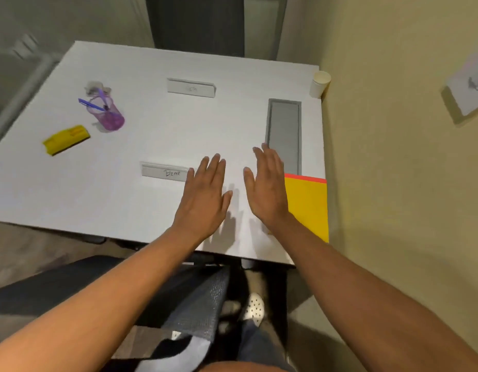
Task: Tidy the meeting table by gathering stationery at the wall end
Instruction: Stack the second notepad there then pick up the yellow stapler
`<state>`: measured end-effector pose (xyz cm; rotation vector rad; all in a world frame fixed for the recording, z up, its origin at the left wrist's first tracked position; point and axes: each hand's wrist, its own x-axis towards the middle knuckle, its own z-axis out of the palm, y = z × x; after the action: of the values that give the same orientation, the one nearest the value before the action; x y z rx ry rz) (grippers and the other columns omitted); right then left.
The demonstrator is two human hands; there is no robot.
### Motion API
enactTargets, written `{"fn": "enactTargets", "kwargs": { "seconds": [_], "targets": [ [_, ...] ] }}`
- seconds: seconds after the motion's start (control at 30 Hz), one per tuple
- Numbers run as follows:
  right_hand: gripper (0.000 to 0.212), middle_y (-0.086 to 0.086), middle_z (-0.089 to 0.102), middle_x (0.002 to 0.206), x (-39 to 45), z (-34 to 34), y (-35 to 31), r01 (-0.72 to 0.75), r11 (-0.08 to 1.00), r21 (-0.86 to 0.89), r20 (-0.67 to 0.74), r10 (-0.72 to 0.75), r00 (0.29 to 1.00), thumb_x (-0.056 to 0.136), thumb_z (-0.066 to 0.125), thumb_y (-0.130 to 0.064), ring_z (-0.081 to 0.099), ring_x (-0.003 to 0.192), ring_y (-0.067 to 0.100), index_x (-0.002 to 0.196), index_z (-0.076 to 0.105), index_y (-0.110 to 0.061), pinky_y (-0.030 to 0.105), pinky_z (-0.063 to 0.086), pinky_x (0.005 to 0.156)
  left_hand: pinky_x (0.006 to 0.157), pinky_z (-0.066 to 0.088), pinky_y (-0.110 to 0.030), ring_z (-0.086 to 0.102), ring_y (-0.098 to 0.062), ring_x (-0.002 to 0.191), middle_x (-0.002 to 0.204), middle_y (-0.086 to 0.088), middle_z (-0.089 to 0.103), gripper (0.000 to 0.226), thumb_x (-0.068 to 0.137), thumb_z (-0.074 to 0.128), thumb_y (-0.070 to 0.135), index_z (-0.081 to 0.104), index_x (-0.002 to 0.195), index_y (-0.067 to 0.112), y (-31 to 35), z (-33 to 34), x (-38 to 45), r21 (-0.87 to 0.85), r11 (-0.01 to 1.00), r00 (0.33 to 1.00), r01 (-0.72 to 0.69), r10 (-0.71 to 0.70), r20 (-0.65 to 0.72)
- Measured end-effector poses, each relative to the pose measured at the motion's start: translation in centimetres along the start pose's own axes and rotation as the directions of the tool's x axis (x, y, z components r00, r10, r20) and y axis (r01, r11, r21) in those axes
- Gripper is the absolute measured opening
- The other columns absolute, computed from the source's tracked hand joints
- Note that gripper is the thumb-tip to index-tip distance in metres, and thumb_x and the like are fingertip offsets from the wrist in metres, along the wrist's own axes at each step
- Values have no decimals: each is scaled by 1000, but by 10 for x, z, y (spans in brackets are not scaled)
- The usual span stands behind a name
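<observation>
On the white meeting table (152, 135), a purple pen holder (107, 112) with blue pens stands at the far left. A yellow eraser-like block (66, 140) lies in front of it. A yellow folder (309, 208) with a red edge lies against the wall side at the near right. My left hand (204, 196) and my right hand (267, 185) hover flat over the table's near middle, fingers spread, holding nothing. The right hand partly covers the folder's left edge.
Two white name cards rest on the table, one (165, 172) just left of my left hand, another (191, 88) farther back. A grey cable hatch (284, 130) sits near the wall. A paper cup (320, 84) stands at the far right corner. A dark chair (112, 285) is below the near edge.
</observation>
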<state>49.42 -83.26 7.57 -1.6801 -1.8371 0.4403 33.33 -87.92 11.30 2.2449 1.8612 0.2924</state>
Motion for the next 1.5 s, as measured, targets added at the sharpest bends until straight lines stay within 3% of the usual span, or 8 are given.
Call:
{"fn": "enactTargets", "kwargs": {
  "seconds": [0.13,0.3,0.5,0.63,0.8,1.07,1.23,1.5],
  "targets": [
    [61,7,15,176,3,20,-75,263,961,83,62,-269,961,110,44,-37,8,163,26,165,25,-16,48,9,132,131,9,-55,3,-31,163,177,-9,7,71,110,41,40,11,167,10,-49,-51,-49,122,979,981,163,-148,-127],
    [66,8,9,177,-32,38,-170,450,879,158,124,-469,874,110,40,-40,2,164,25,167,19,-15,50,6,132,129,9,-63,-1,-32,163,177,-11,5,72,111,38,42,7,167,10,-96,-102,-121,277,907,932,318,-245,-267],
    [73,7,-1,177,-89,58,-262,610,782,130,232,-622,748,110,36,-51,-7,163,26,168,9,-16,55,5,131,128,5,-66,-7,-31,163,177,-10,0,76,110,31,50,6,167,7,-151,-140,-209,227,852,837,471,-350,-421],
    [76,6,-6,177,-131,82,-320,670,742,15,287,-645,708,109,30,-57,-12,163,26,168,4,-18,56,2,131,128,1,-66,-13,-30,163,177,-8,-6,79,111,36,52,3,167,8,-198,-148,-271,161,837,794,523,-410,-448],
    [76,6,-7,177,-199,126,-405,713,701,-8,358,-664,656,109,28,-59,-14,162,26,168,4,-18,54,-2,131,128,1,-67,-13,-30,163,177,-8,-6,82,108,39,53,5,167,8,-268,-154,-373,68,795,722,603,-507,-471],
    [77,9,-1,177,-301,211,-536,871,486,70,458,-792,405,108,26,-61,-7,163,30,168,8,-15,56,3,131,127,3,-67,-9,-31,163,177,-7,-6,84,107,38,58,4,167,10,-351,-154,-537,22,623,552,782,-675,-489],
    [78,10,-2,177,-339,254,-577,908,401,120,496,-817,295,109,27,-61,-8,163,30,168,6,-15,57,3,131,127,3,-68,-11,-32,163,177,-10,-9,85,106,35,60,-1,167,12,-385,-144,-600,-7,523,459,852,-754,-470],
    [79,11,-5,176,-368,339,-632,922,363,138,561,-795,230,108,21,-63,-12,162,31,168,3,-15,57,2,131,127,3,-67,-18,-31,162,175,-9,-18,85,108,28,60,-11,166,12,-459,-141,-651,20,419,385,908,-814,-436]
  ]
}}
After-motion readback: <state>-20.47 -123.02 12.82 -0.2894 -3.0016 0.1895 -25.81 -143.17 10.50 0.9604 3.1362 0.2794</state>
